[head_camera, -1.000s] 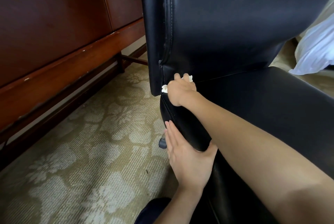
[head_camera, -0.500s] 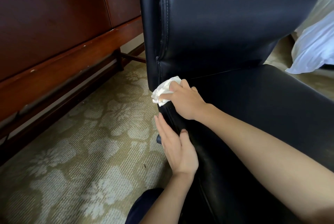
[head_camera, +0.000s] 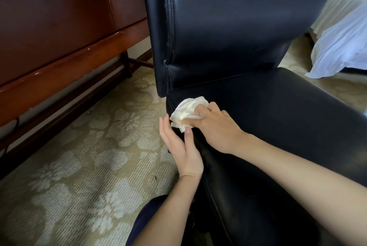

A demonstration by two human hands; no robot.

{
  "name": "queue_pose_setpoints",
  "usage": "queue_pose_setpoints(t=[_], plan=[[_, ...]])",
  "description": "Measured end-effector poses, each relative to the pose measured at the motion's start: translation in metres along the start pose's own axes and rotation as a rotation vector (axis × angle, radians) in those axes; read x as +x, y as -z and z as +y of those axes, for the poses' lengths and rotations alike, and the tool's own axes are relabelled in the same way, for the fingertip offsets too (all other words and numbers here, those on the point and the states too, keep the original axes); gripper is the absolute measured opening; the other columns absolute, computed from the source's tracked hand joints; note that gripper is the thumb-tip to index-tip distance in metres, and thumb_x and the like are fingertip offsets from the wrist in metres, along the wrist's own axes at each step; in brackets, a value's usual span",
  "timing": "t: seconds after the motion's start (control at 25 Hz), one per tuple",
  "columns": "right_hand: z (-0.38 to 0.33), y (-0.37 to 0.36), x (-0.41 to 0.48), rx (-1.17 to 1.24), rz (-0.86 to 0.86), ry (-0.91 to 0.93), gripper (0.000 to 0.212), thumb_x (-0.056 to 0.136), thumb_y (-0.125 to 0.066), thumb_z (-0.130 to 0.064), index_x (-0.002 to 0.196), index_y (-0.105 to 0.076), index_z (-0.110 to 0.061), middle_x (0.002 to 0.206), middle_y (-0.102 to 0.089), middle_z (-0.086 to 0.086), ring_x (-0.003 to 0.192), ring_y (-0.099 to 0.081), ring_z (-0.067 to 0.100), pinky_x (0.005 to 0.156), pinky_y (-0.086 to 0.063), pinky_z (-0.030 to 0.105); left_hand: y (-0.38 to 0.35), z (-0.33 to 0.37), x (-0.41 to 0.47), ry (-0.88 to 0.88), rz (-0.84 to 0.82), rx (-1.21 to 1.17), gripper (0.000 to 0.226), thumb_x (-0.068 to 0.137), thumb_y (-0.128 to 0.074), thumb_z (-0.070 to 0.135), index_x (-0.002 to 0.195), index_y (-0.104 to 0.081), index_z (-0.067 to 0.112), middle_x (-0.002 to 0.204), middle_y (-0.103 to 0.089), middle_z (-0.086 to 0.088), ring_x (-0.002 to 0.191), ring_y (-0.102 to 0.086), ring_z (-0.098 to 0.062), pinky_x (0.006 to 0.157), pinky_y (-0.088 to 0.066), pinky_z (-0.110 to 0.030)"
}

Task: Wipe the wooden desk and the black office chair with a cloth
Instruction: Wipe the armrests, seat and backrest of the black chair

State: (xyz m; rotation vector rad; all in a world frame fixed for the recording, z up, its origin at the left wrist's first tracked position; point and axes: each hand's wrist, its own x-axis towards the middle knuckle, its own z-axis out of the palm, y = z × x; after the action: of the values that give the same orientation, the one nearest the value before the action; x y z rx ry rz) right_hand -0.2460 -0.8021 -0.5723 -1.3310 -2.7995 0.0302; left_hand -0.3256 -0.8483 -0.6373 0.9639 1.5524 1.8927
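Observation:
The black office chair [head_camera: 248,37] fills the middle and right of the head view, its tall back upright and its seat running toward me. My right hand [head_camera: 216,126] grips a crumpled white cloth [head_camera: 187,111] and presses it on the seat's back left corner. Just below it, my left hand [head_camera: 181,146] lies flat against the seat's left side with its fingers straight, its thumb near the cloth. The wooden desk [head_camera: 65,47] stands on the left, dark reddish brown, with chipped edges along its lower rail.
A beige carpet [head_camera: 79,166] with a pale flower pattern covers the floor between desk and chair. A bed with white bedding [head_camera: 343,43] lies at the far right behind the chair. My dark trouser knee [head_camera: 147,220] shows at the bottom.
My right hand has drawn the cloth out of the crease under the chair back and toward me along the seat's left edge. My left hand has slid up the seat's side toward it.

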Motion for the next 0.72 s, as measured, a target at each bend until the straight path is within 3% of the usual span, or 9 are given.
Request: queue_pose_setpoints(t=[0.16,0.28,0.36,0.44,0.52,0.56,0.72], plan=[[-0.004,-0.002,-0.036,0.031,0.065,-0.086,0.06,0.093,-0.037,-0.006,0.138,-0.034,-0.046,0.122,-0.034,-0.004,0.105,-0.031,0.022,0.086,-0.036,0.033,0.001,0.002,-0.002,0.011,0.012,-0.015,0.077,0.079,-0.039,0.054,0.145,-0.028,0.016,0.152,-0.024,0.0,0.141,-0.022,-0.008,0.117,-0.02,-0.033],[-0.011,-0.01,-0.069,-0.026,0.166,-0.119,0.06,0.085,-0.048,-0.003,0.132,-0.047,-0.04,0.117,-0.047,-0.002,0.099,-0.041,0.025,0.077,-0.039,0.034,0.001,0.002,0.001,0.028,0.013,-0.007,0.075,0.079,-0.041,0.051,0.144,-0.031,0.016,0.149,-0.028,0.003,0.138,-0.026,-0.005,0.116,-0.021,-0.03],[-0.013,-0.016,-0.097,-0.088,0.261,-0.115,0.061,0.065,-0.063,0.003,0.113,-0.063,-0.034,0.098,-0.058,-0.001,0.081,-0.05,0.025,0.061,-0.042,0.033,0.001,0.003,0.001,0.033,0.012,-0.005,0.067,0.084,-0.044,0.042,0.143,-0.032,0.015,0.145,-0.03,0.006,0.133,-0.028,-0.002,0.114,-0.022,-0.025],[-0.012,-0.024,-0.128,-0.12,0.333,-0.122,0.068,0.053,-0.054,0.011,0.104,-0.067,-0.032,0.089,-0.059,-0.002,0.071,-0.051,0.023,0.052,-0.042,0.032,0.002,0.006,0.0,0.037,0.014,0.004,0.056,0.091,-0.047,0.03,0.143,-0.033,0.013,0.143,-0.031,0.006,0.132,-0.03,-0.003,0.11,-0.023,-0.021],[-0.015,-0.024,-0.155,-0.145,0.35,-0.127,0.07,0.057,-0.033,0.007,0.105,-0.067,-0.032,0.09,-0.059,-0.001,0.071,-0.05,0.024,0.051,-0.042,0.032,0.001,0.007,-0.001,0.047,0.006,0.026,0.049,0.096,-0.049,0.021,0.142,-0.033,0.011,0.144,-0.032,0.001,0.132,-0.03,-0.006,0.11,-0.023,-0.022],[-0.017,-0.024,-0.167,-0.146,0.349,-0.133,0.071,0.057,-0.031,0.006,0.107,-0.066,-0.031,0.091,-0.059,-0.001,0.072,-0.048,0.024,0.051,-0.042,0.032,0.002,0.008,-0.001,0.046,0.004,0.04,0.049,0.096,-0.049,0.02,0.142,-0.034,0.011,0.144,-0.032,0.001,0.131,-0.031,-0.006,0.111,-0.023,-0.024],[-0.024,-0.025,-0.201,-0.086,0.315,-0.148,0.084,0.043,-0.052,0.017,0.111,-0.062,-0.031,0.096,-0.057,-0.001,0.078,-0.042,0.024,0.056,-0.046,0.037,0.0,0.009,-0.001,0.061,-0.002,0.064,0.047,0.096,-0.049,0.02,0.141,-0.035,0.011,0.14,-0.033,0.002,0.124,-0.031,-0.002,0.105,-0.024,-0.02]])
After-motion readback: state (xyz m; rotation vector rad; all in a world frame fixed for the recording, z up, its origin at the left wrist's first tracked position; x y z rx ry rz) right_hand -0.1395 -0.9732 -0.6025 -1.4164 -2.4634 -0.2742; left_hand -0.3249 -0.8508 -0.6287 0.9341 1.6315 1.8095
